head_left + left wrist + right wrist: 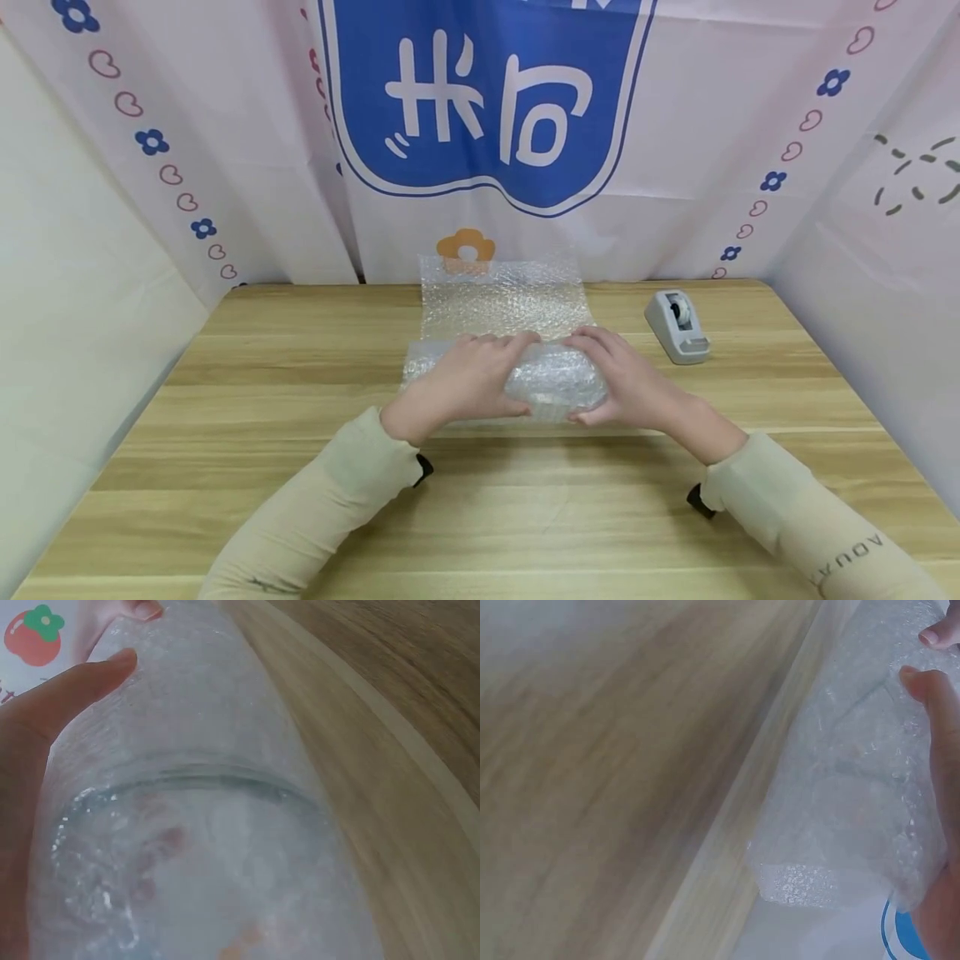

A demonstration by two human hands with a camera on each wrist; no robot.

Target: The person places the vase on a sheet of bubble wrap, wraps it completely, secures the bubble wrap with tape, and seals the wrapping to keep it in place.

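A bubble-wrap roll (558,377) lies across the middle of the table, and its loose sheet (502,304) stretches back against the cloth. My left hand (476,379) grips the roll's left part, fingers over the far side and thumb at the near side. The right hand (630,379) holds its right end the same way. Through the layers in the left wrist view shows a clear, greenish curved edge (217,780), perhaps glass; its kind is hard to tell. The right wrist view shows the wrap's folded end (802,883) beside the right thumb (922,684).
A grey tape dispenser (678,327) stands at the back right of the wooden table (262,400). Behind the table hangs a white printed cloth (675,167) with a blue emblem. White walls flank both sides.
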